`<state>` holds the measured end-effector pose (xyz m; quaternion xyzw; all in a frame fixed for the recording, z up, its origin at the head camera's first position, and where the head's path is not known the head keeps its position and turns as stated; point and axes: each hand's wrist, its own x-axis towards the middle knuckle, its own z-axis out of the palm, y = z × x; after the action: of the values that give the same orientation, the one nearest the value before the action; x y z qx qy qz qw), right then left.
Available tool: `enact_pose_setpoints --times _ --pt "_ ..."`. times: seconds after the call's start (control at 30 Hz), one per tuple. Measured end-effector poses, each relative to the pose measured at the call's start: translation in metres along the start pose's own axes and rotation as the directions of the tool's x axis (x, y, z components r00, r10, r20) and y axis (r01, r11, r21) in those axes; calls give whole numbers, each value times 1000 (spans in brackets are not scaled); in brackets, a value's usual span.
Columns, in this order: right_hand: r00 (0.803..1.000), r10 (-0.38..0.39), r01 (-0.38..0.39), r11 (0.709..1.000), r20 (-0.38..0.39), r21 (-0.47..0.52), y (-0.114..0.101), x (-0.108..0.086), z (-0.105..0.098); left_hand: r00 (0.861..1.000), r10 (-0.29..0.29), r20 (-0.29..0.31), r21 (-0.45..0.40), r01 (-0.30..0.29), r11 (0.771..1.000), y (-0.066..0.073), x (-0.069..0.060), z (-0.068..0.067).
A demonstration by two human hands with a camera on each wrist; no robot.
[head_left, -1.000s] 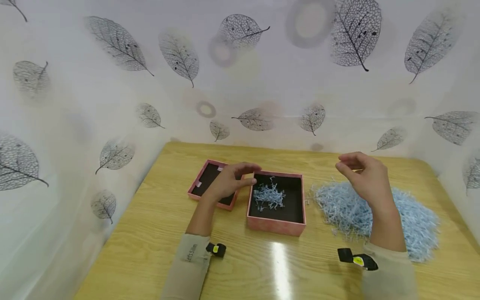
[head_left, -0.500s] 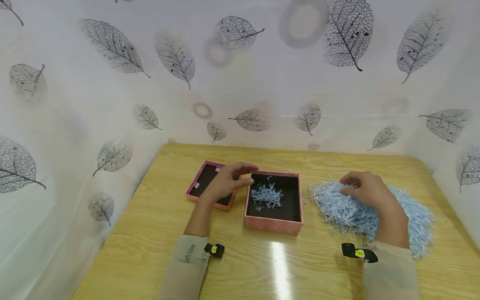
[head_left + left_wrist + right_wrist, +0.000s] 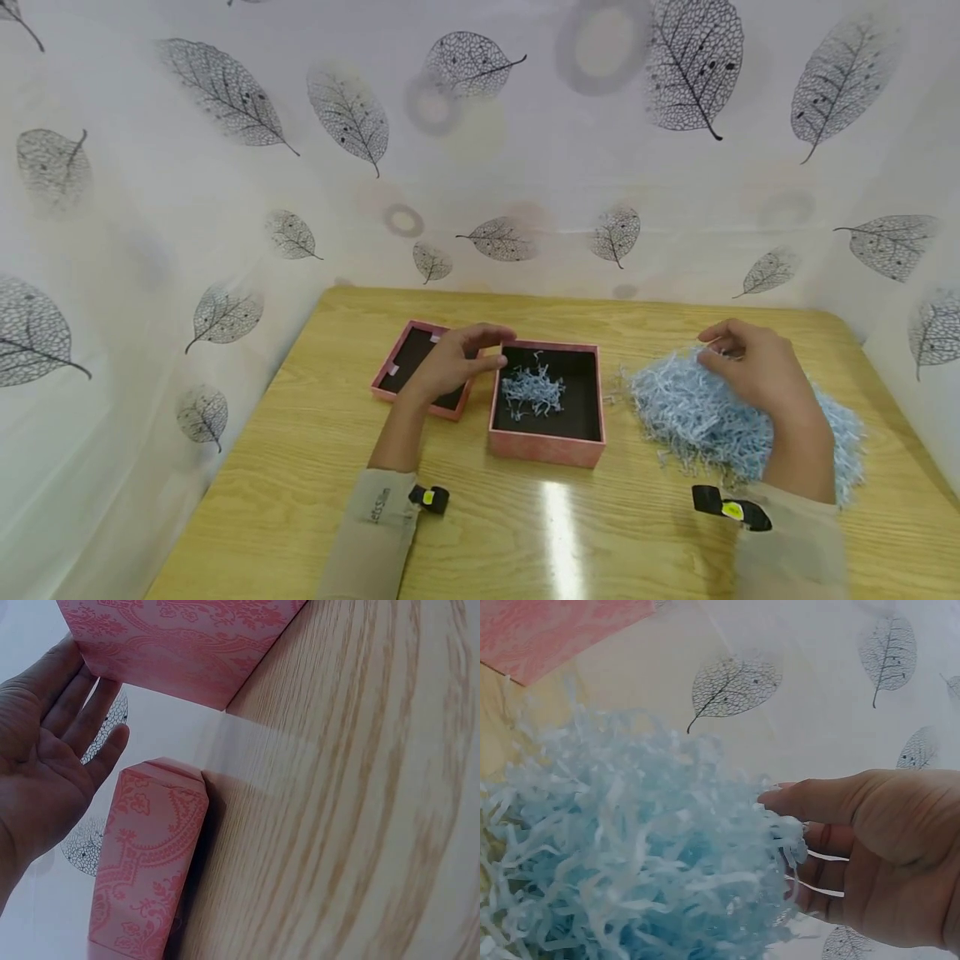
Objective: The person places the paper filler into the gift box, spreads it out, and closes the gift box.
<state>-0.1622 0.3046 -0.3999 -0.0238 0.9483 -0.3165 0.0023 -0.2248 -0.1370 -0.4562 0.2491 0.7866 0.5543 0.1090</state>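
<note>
While the left hand (image 3: 450, 362), thumb and fingers apart, touches the far left corner of the pink box (image 3: 546, 450), the right hand (image 3: 765, 371) pinches strands atop the blue paper heap (image 3: 697, 408). A strip of table (image 3: 480, 542) separates box from heap; another gap divides the box's left edge from the lid (image 3: 401, 358). More shreds (image 3: 534, 392) lie inside.

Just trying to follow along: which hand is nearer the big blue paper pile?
Right. The right hand touches strands of the blue paper pile; the left hand is farther away, at the left edge of the open pink box.
</note>
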Motion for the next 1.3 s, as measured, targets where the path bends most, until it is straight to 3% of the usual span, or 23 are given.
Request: enact_pose_setpoints --times 0.27,0.37,0.47,0.53,0.7,1.03,1.13,1.23,1.3 --pt "987 -6 10 1000 -162 23 -14 -9 -8 1000 10 3 -1 -10 1000 0 1 0" --pt "964 -10 18 999 -266 29 -21 -12 -9 1000 11 3 0 -11 1000 0 1 0" --pt "910 -26 52 997 -415 53 -29 -14 -8 1000 11 0 5 -11 1000 0 2 0" --pt "855 -42 100 991 -517 85 -35 -14 -8 1000 11 0 6 -11 1000 0 2 0" --pt "746 -76 233 960 -662 153 -50 -17 -9 1000 19 -1 19 -19 1000 0 2 0" --pt "609 -61 402 883 -791 242 -74 -23 -12 1000 24 7 32 -25 999 -2 2 1" --pt "590 -84 468 846 -803 255 -84 -27 -14 1000 28 10 34 -29 999 -2 3 1" --pt "597 -75 533 782 -799 324 -97 -31 -12 1000 27 9 32 -27 999 -2 2 0" --pt "612 -83 573 732 -786 368 -106 -33 -9 1000 24 7 31 -25 999 -1 2 0"
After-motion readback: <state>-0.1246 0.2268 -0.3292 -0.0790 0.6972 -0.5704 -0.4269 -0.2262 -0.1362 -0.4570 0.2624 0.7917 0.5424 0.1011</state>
